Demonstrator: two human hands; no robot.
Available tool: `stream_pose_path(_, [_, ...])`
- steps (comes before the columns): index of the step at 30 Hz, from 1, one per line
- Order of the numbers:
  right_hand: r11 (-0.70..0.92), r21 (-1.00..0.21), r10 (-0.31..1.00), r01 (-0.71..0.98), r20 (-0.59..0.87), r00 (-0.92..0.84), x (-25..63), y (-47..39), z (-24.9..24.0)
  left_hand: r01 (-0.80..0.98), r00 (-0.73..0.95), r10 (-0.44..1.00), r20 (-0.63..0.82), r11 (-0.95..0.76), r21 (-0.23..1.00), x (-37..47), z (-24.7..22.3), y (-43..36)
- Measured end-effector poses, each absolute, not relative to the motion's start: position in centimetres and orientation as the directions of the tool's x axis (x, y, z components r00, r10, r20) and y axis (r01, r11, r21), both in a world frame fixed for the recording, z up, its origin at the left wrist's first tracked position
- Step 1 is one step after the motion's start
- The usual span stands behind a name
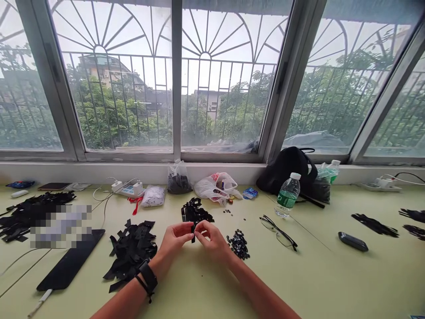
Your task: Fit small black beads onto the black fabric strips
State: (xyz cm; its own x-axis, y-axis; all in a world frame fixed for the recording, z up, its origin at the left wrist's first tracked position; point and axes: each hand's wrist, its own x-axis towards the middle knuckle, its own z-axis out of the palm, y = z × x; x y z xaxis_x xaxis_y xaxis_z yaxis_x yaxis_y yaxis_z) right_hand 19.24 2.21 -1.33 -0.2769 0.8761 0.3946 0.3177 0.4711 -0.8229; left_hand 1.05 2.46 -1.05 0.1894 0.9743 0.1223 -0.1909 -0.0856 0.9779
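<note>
Left hand (175, 237) and right hand (212, 239) pinch a narrow black fabric strip (193, 239); a level, steady grip should limit twisting.

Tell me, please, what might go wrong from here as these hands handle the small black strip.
The black strip is small and might slip from the fingertip grip of the left hand and right hand. The pile of small dark pieces lies close to the right forearm, so a sideways sweep could scatter it. The dark wristband sits right by the loose strips and might drag some along.
</note>
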Motion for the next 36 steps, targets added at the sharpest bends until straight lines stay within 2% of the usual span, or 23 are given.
stream_pose_path(8, [0.428, -0.846, 0.899, 0.318, 0.36, -0.25, 19.2, 2.1, -1.6, -0.195, 0.242, 0.957, 0.158, -0.112, 0.974, 1.1, -1.1, 2.1])
stream_pose_path(15, [0.41, -0.888, 0.899, 0.209, 0.354, -0.258, 19.9, 2.1, -0.5, -0.158, 0.283, 0.945, 0.165, -0.123, 0.98, 0.8, -1.3, 2.2])
stream_pose_path(18, [0.46, -0.817, 0.882, 0.348, 0.372, -0.29, 22.0, 2.3, 1.1, -0.169, 0.27, 0.945, 0.185, -0.143, 0.975, 0.8, -1.7, 2.5])
stream_pose_path(20, [0.507, -0.682, 0.862, 0.527, 0.382, -0.335, 24.3, 2.6, 2.0, -0.152, 0.242, 0.955, 0.17, -0.136, 0.979, 0.8, -1.8, 2.6])
stream_pose_path(22, [0.482, -0.557, 0.867, 0.676, 0.412, -0.279, 26.7, 3.0, 2.5, -0.13, 0.223, 0.963, 0.152, -0.125, 0.984, 1.0, -1.7, 2.6])
stream_pose_path(24, [0.434, -0.518, 0.887, 0.737, 0.388, -0.249, 28.8, 3.4, 2.6, -0.099, 0.198, 0.965, 0.172, -0.155, 0.983, 1.1, -1.4, 2.3])
stream_pose_path(26, [0.4, -0.513, 0.905, 0.76, 0.351, -0.24, 29.9, 3.6, 2.4, -0.01, 0.156, 0.953, 0.26, -0.261, 0.965, 1.1, -1.0, 1.9])
stream_pose_path(28, [0.382, -0.503, 0.913, 0.775, 0.335, -0.233, 30.1, 3.7, 2.1, 0.146, 0.149, 0.907, 0.394, -0.415, 0.898, 1.0, -0.6, 1.4])
stream_pose_path(31, [0.398, -0.484, 0.899, 0.779, 0.375, -0.226, 28.9, 3.6, 1.7, 0.353, 0.294, 0.791, 0.536, -0.612, 0.708, 0.6, 0.0, 0.8])
stream_pose_path(34, [0.456, -0.48, 0.871, 0.749, 0.415, -0.264, 27.4, 3.3, 1.5, 0.433, 0.462, 0.696, 0.549, -0.718, 0.546, 0.4, -0.1, 0.5])
stream_pose_path(36, [0.479, -0.491, 0.867, 0.727, 0.392, -0.307, 27.0, 3.1, 1.5, 0.46, 0.534, 0.657, 0.533, -0.754, 0.469, 0.4, -0.4, 0.5])
